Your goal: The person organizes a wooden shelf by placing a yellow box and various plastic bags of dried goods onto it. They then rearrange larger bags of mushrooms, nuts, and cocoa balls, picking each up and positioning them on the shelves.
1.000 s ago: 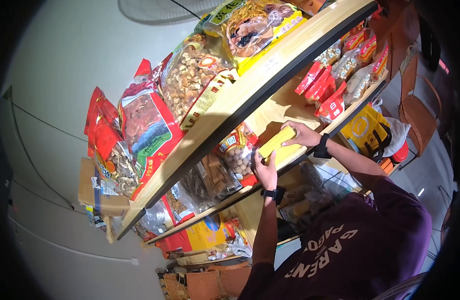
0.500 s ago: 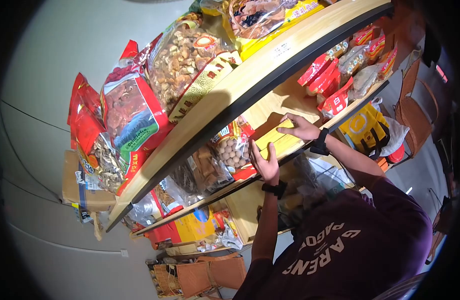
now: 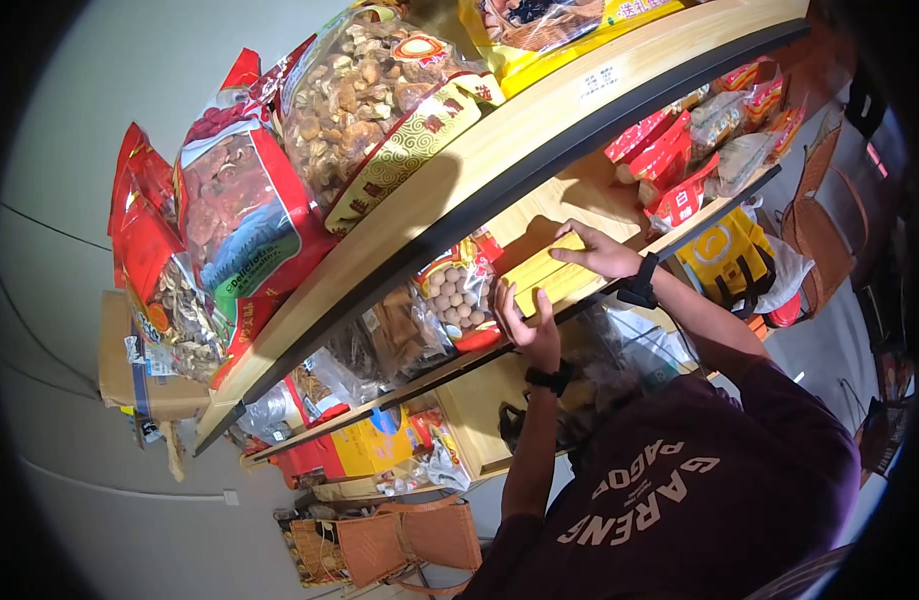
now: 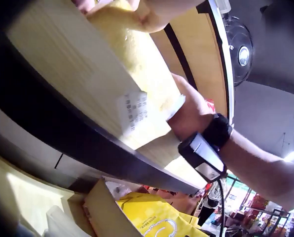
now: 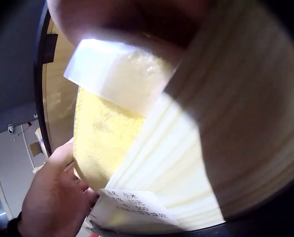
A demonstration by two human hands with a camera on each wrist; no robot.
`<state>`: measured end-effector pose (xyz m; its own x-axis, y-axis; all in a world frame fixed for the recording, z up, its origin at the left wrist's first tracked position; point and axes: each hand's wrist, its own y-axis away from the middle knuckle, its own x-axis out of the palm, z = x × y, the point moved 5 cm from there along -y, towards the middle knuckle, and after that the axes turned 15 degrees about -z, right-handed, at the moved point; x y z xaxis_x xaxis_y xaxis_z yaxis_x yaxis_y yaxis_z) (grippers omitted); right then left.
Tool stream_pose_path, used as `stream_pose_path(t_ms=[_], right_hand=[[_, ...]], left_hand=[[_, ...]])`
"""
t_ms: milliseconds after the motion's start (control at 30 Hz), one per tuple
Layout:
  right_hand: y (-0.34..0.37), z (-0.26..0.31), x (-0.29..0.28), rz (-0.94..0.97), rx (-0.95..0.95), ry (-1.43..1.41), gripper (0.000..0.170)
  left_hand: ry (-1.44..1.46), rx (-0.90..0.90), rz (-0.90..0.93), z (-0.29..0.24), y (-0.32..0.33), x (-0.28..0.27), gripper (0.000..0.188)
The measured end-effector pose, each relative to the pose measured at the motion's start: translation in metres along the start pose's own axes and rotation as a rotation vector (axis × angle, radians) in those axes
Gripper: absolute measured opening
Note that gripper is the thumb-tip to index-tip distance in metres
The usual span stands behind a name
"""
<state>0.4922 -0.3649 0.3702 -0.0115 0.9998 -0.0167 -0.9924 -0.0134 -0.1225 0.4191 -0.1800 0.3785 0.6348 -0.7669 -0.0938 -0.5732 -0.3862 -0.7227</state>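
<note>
A brick-shaped clear pack of yellow grain lies on the middle shelf close to its front edge, gripped by both hands. My left hand holds its near left end, thumb on the front face and fingers at the end. My right hand curls over the other end, thumb along the top. In the right wrist view, a translucent flap folds over one end of the pack. Left-hand fingers press the pack in the left wrist view, with the right hand at its far end.
A bag of round brown balls stands just left of the pack. Red bags are grouped to the right. The upper shelf passes above my hands, carrying large dried-food bags. A printed label sits on the shelf edge. Below stands a yellow bag.
The pack has turned slightly and shows more of its broad face, with both hands still holding its ends. The head view has shifted, so the upper-shelf bags appear further left.
</note>
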Motion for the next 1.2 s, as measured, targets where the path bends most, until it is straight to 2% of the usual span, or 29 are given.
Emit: stream_pose_path(t_ms=[100,167,200,300,333,400,433,467,533,600,700,833,867,933,1000,1033,1067,1133,1200], right_hand=[[0.000,-0.004,0.000,-0.046,-0.026,0.039,0.034],[0.004,0.001,-0.001,-0.050,0.019,0.035,0.033],[0.010,0.014,-0.006,-0.118,-0.010,0.152,0.028],[0.041,0.036,-0.018,-0.443,-0.495,0.266,0.021],[0.059,0.042,-0.021,-0.514,-0.584,0.297,0.019],[0.098,0.030,-0.027,-0.518,-0.619,0.365,0.014],[0.115,0.017,-0.028,-0.477,-0.589,0.375,0.012],[0.131,0.004,-0.028,-0.438,-0.560,0.385,0.011],[0.153,-0.042,-0.025,-0.289,-0.281,0.326,0.013],[0.172,-0.094,-0.022,-0.168,0.049,0.228,0.018],[0.196,-0.174,-0.021,-0.062,0.270,0.275,0.033],[0.205,-0.239,-0.012,-0.104,0.150,0.424,0.050],[0.202,-0.237,-0.008,-0.128,0.139,0.449,0.050],[0.195,-0.268,-0.006,-0.253,0.210,0.352,0.052],[0.190,-0.298,-0.018,-0.401,0.486,0.373,0.063],[0.190,-0.315,-0.029,-0.509,0.527,0.460,0.071],[0.190,-0.334,-0.039,-0.601,0.491,0.493,0.076],[0.180,-0.336,-0.053,-0.704,0.434,0.378,0.080],[0.162,-0.314,-0.062,-0.641,0.176,0.415,0.078]], left_hand=[[0.104,-0.143,-0.003,0.002,0.015,-0.018,0.041],[0.097,-0.115,-0.022,0.000,0.027,-0.038,0.040],[0.091,-0.103,-0.034,-0.002,0.036,-0.051,0.040],[-0.097,-0.341,0.034,0.023,0.085,-0.100,0.036],[-0.152,-0.411,0.051,0.030,0.101,-0.118,0.036],[-0.135,-0.636,0.048,0.066,0.152,-0.165,0.030],[-0.128,-0.750,0.046,0.076,0.177,-0.188,0.027],[-0.198,-0.769,0.076,0.075,0.192,-0.207,0.024],[-0.331,-0.802,0.143,0.071,0.218,-0.236,0.018],[-0.306,-0.908,0.163,0.073,0.248,-0.259,0.016],[-0.282,-1.003,0.198,0.067,0.262,-0.266,0.014],[-0.204,-1.084,0.276,0.053,0.260,-0.254,0.014],[-0.178,-1.119,0.291,0.050,0.262,-0.251,0.015],[-0.156,-1.189,0.303,0.041,0.263,-0.246,0.015],[-0.135,-1.227,0.316,0.038,0.271,-0.243,0.014],[-0.115,-1.242,0.299,0.039,0.280,-0.245,0.014],[-0.110,-1.240,0.314,0.038,0.284,-0.244,0.014],[-0.109,-1.241,0.342,0.033,0.293,-0.248,0.014],[-0.118,-1.256,0.333,0.030,0.298,-0.253,0.015]])
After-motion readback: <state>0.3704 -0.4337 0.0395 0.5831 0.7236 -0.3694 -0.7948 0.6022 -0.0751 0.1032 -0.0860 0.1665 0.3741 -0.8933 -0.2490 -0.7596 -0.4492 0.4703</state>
